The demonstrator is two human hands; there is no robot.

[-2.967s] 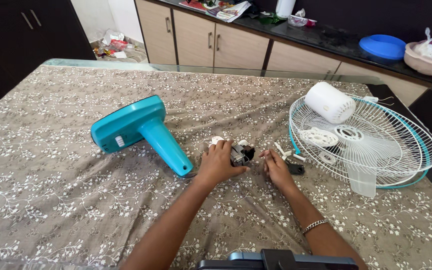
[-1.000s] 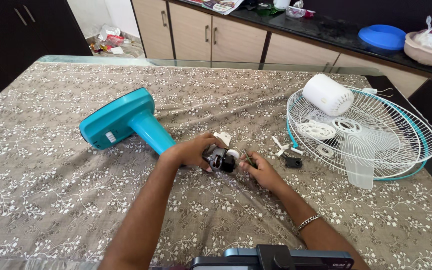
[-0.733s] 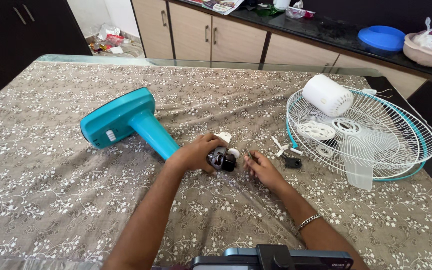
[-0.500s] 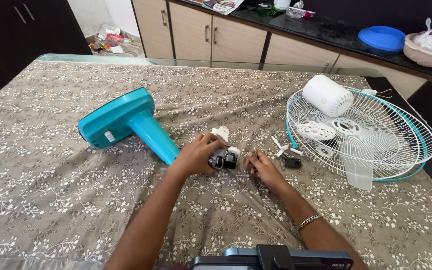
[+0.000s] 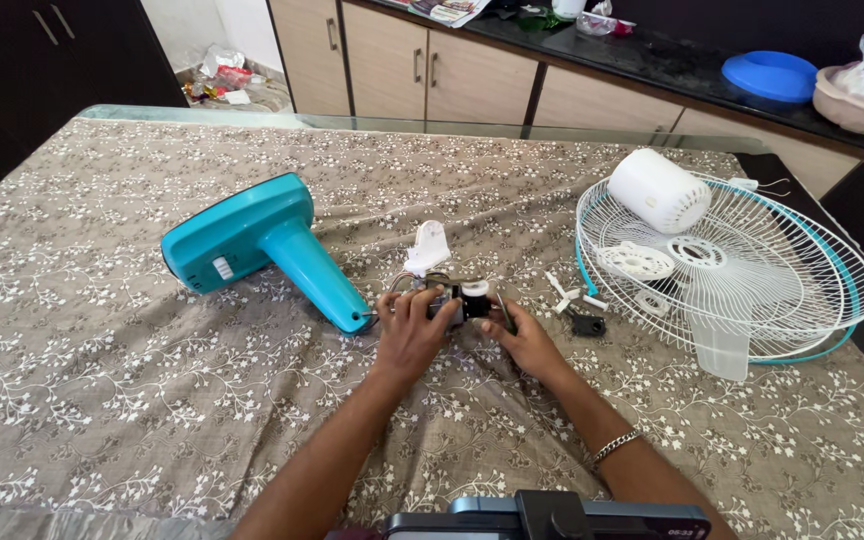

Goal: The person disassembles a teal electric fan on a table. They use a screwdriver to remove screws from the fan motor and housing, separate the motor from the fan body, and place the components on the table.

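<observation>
A small black and silver fan motor (image 5: 460,298) with thin wires rests on the patterned tablecloth (image 5: 102,380) in the middle. My left hand (image 5: 409,333) grips its left side. From the right, my right hand (image 5: 520,338) presses against the motor and holds a thin metal tool between the fingers. Just behind the motor stands a white plastic bracket (image 5: 428,246), joined to it by wires. The teal fan stand (image 5: 257,245) lies on its side to the left, its neck end close to my left hand.
White fan grilles (image 5: 752,290) with a teal rim lie at the right, holding a white motor cover (image 5: 657,190) and plastic rings. Small white pegs (image 5: 567,293) and a black part (image 5: 586,324) lie beside my right hand. A counter with a blue lid (image 5: 767,75) runs behind.
The motor has been turned and raised, and the white bracket now stands up behind it. My left hand shifted right; my right hand closed in against the motor.
</observation>
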